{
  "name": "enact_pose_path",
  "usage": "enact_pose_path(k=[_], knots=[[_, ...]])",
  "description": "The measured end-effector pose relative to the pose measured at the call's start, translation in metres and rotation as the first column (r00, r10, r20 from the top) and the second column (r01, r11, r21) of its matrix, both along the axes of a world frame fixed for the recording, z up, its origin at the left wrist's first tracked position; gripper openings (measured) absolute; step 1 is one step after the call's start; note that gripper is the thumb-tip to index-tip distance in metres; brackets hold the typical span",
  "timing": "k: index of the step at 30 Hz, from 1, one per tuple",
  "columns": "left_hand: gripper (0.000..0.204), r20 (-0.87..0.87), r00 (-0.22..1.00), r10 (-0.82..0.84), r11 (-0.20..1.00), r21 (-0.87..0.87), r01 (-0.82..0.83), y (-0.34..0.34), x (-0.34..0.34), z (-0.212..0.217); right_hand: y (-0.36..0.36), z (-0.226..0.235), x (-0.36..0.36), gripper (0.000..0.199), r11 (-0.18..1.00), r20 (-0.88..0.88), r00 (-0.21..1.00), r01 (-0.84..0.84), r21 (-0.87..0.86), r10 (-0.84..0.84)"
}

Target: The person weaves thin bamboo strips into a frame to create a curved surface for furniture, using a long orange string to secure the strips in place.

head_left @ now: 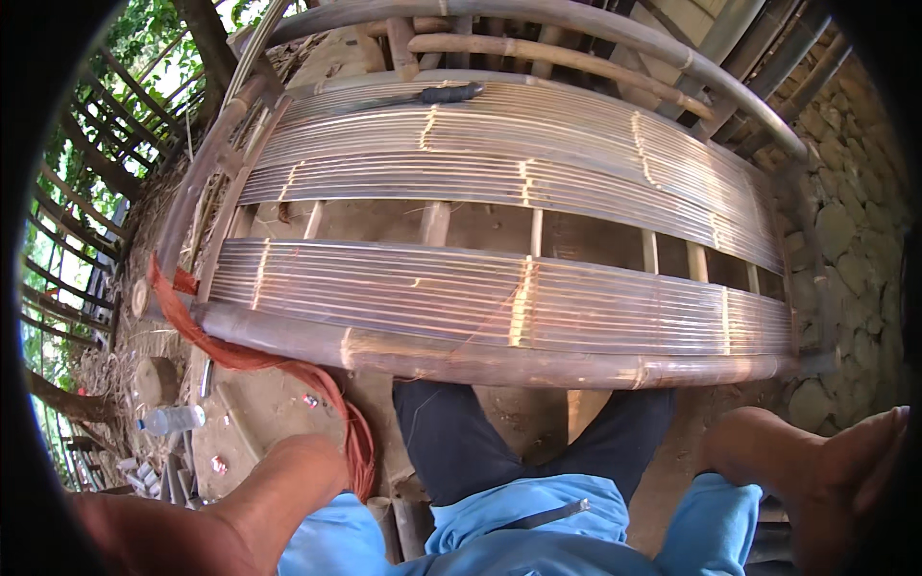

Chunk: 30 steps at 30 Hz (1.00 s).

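Dark pole fence [77,230] at far left, greenery behind, outer side cut off by the black lens rim. Clear plastic bottle [178,420] lies on its side on the brown dirt floor [254,394]. Left forearm [221,518] bends outward; left hand lost past the rim, can't tell its state. Orange-red bundle of fibre strips [331,394] drapes off the counter's front left corner, lower end partly hidden. Brown bamboo slatted counter [595,370] fills the middle; long open slot between front and rear slats, crosspieces showing. Black-handled knife [451,93] on the rear slats, blade hard to make out. Dark trousers [451,442] run under the front rail, tight there. Grey stone wall [845,250] beyond the counter's right end. Right arm bent outward, right hand [869,461] at the rim, partly cut off; can't tell if gripping.
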<state>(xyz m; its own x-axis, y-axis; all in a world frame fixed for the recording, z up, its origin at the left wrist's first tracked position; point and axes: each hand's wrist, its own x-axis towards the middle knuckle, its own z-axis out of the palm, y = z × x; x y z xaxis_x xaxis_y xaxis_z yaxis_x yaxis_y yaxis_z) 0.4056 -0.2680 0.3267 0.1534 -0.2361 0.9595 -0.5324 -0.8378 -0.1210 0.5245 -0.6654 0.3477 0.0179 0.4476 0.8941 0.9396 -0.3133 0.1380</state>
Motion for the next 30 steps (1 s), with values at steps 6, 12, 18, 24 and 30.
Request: enact_pose_path(k=[6, 12, 18, 24, 30], knots=[[0.023, -0.256, 0.966, -0.031, 0.942, -0.332, -0.058, -0.027, 0.025, -0.049, 0.034, -0.043, 0.043, 0.020, 0.977, -0.410, 0.911, 0.123, 0.176, -0.041], [0.024, -0.804, 0.579, -0.135, 0.909, -0.333, -0.250, -0.094, 0.087, -0.201, 0.036, -0.221, 0.174, 0.031, 0.921, -0.900, 0.205, 0.148, -0.359, -0.384], [0.038, -0.859, 0.497, 0.125, 0.927, -0.078, -0.368, -0.111, 0.088, -0.261, 0.064, -0.287, 0.185, 0.030, 0.930, -0.925, 0.099, 0.031, -0.367, -0.368], [0.011, -0.837, 0.533, 0.121, 0.944, -0.069, -0.322, -0.115, 0.089, -0.272, 0.047, -0.270, 0.203, 0.045, 0.894, -0.952, 0.123, 0.395, -0.213, -0.281], [0.018, -0.849, -0.190, -0.493, 0.802, -0.358, -0.478, -0.067, 0.082, -0.198, 0.016, -0.284, 0.194, 0.078, 0.758, -0.761, 0.033, -0.075, -0.649, -0.648]])
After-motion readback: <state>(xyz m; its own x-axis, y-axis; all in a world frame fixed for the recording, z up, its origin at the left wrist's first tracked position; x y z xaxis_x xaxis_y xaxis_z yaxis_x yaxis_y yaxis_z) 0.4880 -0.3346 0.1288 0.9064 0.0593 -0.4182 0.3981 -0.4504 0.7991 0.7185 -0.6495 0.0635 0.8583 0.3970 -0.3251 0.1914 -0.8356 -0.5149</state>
